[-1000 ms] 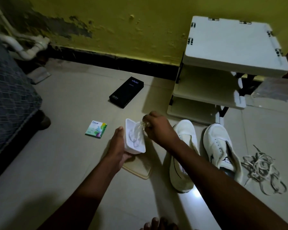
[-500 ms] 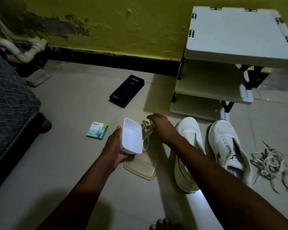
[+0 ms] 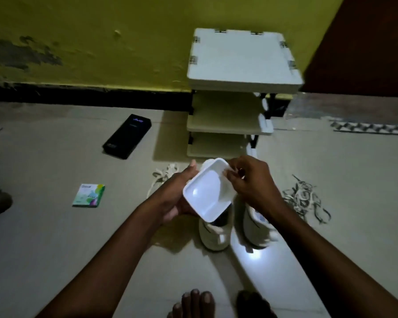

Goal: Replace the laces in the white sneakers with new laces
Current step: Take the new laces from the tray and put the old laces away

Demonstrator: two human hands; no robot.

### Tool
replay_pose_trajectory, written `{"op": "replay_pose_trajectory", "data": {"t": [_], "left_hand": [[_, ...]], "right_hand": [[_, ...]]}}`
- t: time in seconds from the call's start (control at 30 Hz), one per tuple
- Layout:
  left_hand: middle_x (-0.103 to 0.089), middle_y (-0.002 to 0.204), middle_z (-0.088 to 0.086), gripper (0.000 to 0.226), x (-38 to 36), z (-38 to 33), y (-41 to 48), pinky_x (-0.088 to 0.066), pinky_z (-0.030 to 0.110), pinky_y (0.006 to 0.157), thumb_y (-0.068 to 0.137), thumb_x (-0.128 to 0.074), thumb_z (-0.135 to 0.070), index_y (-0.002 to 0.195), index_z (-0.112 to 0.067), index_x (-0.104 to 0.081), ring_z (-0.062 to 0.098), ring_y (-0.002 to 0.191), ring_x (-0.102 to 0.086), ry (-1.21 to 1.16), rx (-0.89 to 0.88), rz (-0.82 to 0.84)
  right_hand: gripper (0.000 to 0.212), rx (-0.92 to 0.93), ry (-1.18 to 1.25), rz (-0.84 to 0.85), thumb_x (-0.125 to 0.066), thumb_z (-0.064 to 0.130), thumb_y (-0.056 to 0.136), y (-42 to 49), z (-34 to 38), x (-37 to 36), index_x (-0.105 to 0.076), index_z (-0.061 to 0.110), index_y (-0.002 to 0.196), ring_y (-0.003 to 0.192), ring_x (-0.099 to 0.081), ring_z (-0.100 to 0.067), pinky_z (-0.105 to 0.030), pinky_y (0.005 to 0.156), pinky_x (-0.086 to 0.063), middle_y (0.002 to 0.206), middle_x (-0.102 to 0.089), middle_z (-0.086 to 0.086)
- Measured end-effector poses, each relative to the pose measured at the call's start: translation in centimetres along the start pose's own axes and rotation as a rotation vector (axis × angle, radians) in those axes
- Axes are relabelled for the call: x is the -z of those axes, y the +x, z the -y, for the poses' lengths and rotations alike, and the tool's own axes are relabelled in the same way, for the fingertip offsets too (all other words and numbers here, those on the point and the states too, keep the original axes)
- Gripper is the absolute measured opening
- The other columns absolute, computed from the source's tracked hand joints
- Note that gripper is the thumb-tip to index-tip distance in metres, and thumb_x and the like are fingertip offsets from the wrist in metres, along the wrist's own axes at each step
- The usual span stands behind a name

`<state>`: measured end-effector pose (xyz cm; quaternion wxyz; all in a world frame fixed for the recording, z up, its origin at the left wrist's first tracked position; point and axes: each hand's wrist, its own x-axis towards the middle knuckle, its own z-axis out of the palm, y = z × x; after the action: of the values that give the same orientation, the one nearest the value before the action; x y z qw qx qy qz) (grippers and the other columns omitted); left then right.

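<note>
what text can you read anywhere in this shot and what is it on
"vivo": faint logo on the black box
too small to read: the label at that box's near end
too blurred to read: print on the green packet, label on the sneaker
no text seen: the white tub

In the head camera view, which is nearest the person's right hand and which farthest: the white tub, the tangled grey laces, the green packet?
1. White tub, held at its rim by the right hand.
2. Tangled grey laces, on the floor to the right.
3. Green packet, on the floor far to the left.
</note>
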<state>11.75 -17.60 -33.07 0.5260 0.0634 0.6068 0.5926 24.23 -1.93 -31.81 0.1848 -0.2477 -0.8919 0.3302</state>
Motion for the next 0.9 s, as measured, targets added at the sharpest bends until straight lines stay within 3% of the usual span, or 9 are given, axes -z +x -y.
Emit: {"op": "replay_pose_trajectory", "data": {"t": [0.07,0.17,0.23,0.3,0.4,0.5,0.63,0.8,0.9], "left_hand": [[-0.073,0.098,0.01,0.05,-3.6,-0.1,-0.3,-0.055,0.036,0.07,0.101,-0.042,-0.059,0.108,-0.02,-0.072,0.027,0.087,-0.069,0.094,-0.082,0.025],[-0.066,0.113,0.005,0.045,-9.3,1.2,-0.4,-0.056,0.038,0.067,0.09,-0.061,-0.057,0.121,-0.026,-0.065,0.023,0.097,-0.066,0.215,-0.239,0.108],[-0.059,0.125,-0.003,0.064,-11.4,2.9,-0.5,-0.062,0.043,0.079,0.077,-0.082,-0.054,0.132,-0.034,-0.056,0.017,0.11,-0.064,0.438,-0.387,0.145],[-0.049,0.138,-0.008,0.089,-13.9,4.7,0.2,-0.052,0.034,0.1,0.068,-0.089,-0.052,0.144,-0.038,-0.044,0.012,0.124,-0.054,0.793,-0.545,0.143],[-0.04,0.145,-0.008,0.097,-17.7,6.9,0.6,-0.04,0.023,0.102,0.073,-0.086,-0.05,0.152,-0.033,-0.033,0.011,0.13,-0.043,0.995,-0.624,0.15],[-0.033,0.15,-0.007,0.098,-20.4,8.9,0.8,-0.036,0.022,0.1,0.08,-0.078,-0.054,0.157,-0.031,-0.023,0.012,0.133,-0.039,1.152,-0.605,0.225],[-0.029,0.151,0.003,0.102,-22.0,11.9,1.6,-0.045,0.038,0.105,0.086,-0.068,-0.059,0.16,-0.021,-0.009,0.023,0.133,-0.042,1.405,-0.503,0.29],[-0.031,0.151,0.015,0.103,-23.2,14.5,4.5,-0.04,0.043,0.11,0.089,-0.066,-0.058,0.158,-0.008,-0.008,0.031,0.138,-0.038,1.646,-0.317,0.348],[-0.03,0.151,0.015,0.103,-24.1,14.9,5.3,-0.04,0.042,0.11,0.086,-0.069,-0.059,0.157,-0.007,-0.013,0.032,0.138,-0.037,1.674,-0.265,0.353]], "right_hand": [[0.01,-0.103,-0.103,-0.067,-0.072,0.013,0.086,-2.1,-2.2,3.2,-0.076,0.009,0.093,0.078,-0.064,-0.028,-0.032,0.071,-0.045,0.084,-0.069,-0.012],[0.014,-0.243,-0.209,-0.106,-0.068,0.015,0.081,-5.8,-5.9,8.0,-0.07,0.004,0.074,0.065,-0.062,-0.028,-0.038,0.064,-0.051,0.067,-0.064,-0.013],[0.013,-0.317,-0.18,-0.099,-0.065,0.013,0.079,-7.6,-7.8,9.8,-0.062,0.007,0.067,0.056,-0.061,-0.027,-0.042,0.057,-0.052,0.058,-0.061,-0.011],[0.006,-0.384,-0.136,-0.118,-0.063,0.009,0.077,-9.4,-9.7,11.3,-0.066,0.014,0.076,0.055,-0.062,-0.023,-0.043,0.055,-0.055,0.059,-0.061,-0.006],[0.035,-0.453,-0.074,-0.099,-0.062,0.005,0.078,-11.9,-12.5,12.8,-0.068,0.02,0.108,0.058,-0.064,-0.017,-0.04,0.054,-0.058,0.066,-0.063,-0.003],[0.041,-0.53,0.032,-0.044,-0.06,-0.001,0.077,-14.5,-15.1,13.4,-0.063,0.023,0.11,0.048,-0.062,-0.015,-0.026,0.042,-0.051,0.067,-0.062,-0.008],[0.042,-0.561,-0.143,0.035,-0.061,0.008,0.07,-16.7,-19.1,12.0,-0.065,0.02,0.11,0.06,-0.056,-0.013,-0.02,0.051,-0.042,0.062,-0.053,0.011],[0.035,-0.623,-0.218,0.097,-0.057,0.01,0.072,-17.5,-21.5,10.6,-0.059,0.017,0.106,0.076,-0.059,-0.026,-0.036,0.063,-0.052,0.08,-0.058,-0.001],[0.033,-0.666,-0.232,0.208,-0.06,0.018,0.076,-17.4,-22.5,10.6,-0.057,0.017,0.109,0.081,-0.061,-0.029,-0.038,0.069,-0.055,0.091,-0.06,-0.006]]}}
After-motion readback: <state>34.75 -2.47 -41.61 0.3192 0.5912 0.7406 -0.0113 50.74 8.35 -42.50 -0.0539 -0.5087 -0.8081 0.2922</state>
